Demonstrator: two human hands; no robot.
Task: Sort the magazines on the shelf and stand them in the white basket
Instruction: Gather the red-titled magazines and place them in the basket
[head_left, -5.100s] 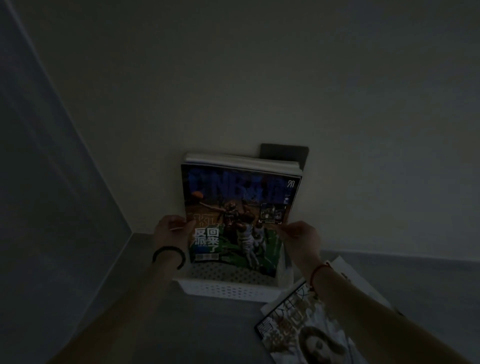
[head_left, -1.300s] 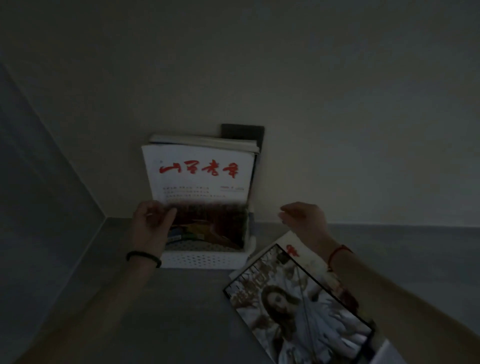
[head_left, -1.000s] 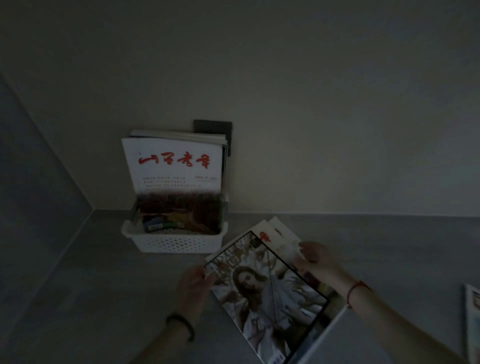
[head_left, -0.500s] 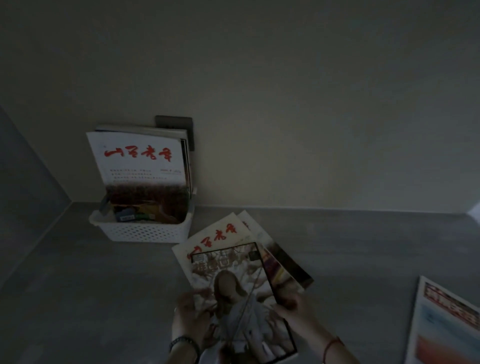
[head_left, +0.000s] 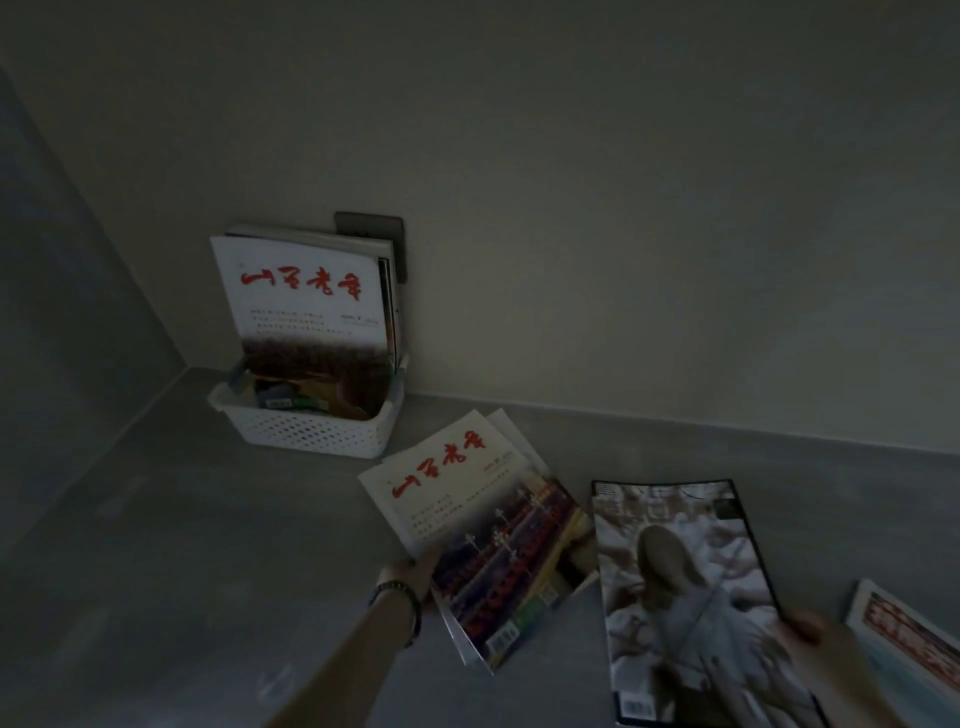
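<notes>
— Where are the magazines?
— Some stand in the basket (head_left: 311, 431); left hand (head_left: 415, 571) grips the red-title pile (head_left: 478, 525) on the shelf (head_left: 182, 545), right hand (head_left: 810, 631) holds the portrait issue (head_left: 685, 587)

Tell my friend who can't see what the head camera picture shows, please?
A left hand holds a white red-lettered magazine on a dim grey shelf, while the right hand holds a dark-bordered magazine. More magazines stand in a white basket by the wall.

Dim pale wall (head_left: 623, 208), grey shelf (head_left: 182, 519)
</notes>
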